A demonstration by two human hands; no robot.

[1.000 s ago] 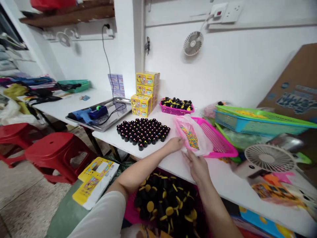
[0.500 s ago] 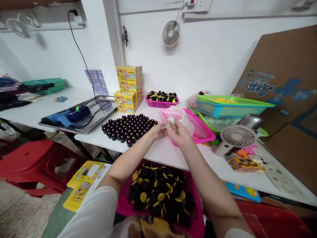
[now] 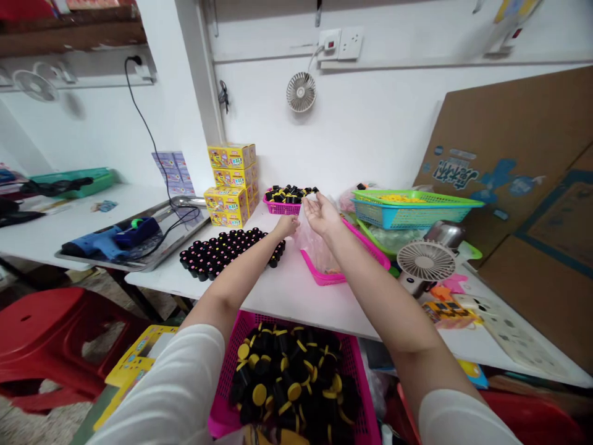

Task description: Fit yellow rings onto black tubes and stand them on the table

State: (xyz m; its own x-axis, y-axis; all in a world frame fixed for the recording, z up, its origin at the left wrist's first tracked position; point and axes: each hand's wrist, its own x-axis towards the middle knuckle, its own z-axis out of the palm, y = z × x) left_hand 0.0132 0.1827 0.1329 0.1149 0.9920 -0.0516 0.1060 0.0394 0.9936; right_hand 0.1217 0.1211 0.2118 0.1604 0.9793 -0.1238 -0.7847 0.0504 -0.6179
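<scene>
My left hand (image 3: 286, 226) and my right hand (image 3: 319, 214) are raised over the white table (image 3: 278, 290), close together, each pinching the top edge of a clear plastic bag (image 3: 315, 247). The bag hangs down into a flat pink tray (image 3: 324, 279), and small colourful bits lie in its bottom. Left of the tray, several black caps with pink dots (image 3: 222, 248) stand in rows. A pink basket (image 3: 222, 395) heaped with black-and-yellow pieces rests on my lap.
A small pink basket (image 3: 281, 209) and stacked yellow boxes (image 3: 229, 185) stand at the back. A metal tray (image 3: 152, 259) holds a blue glue gun (image 3: 109, 238). Right: blue and green baskets (image 3: 412, 211), a small fan (image 3: 426, 261), cardboard (image 3: 509, 154). A red stool (image 3: 41, 334) stands at left.
Both hands have lifted the plastic bag up off the pink tray and away from me, so it now hangs upright. My view has swung to the right and tilted up.
</scene>
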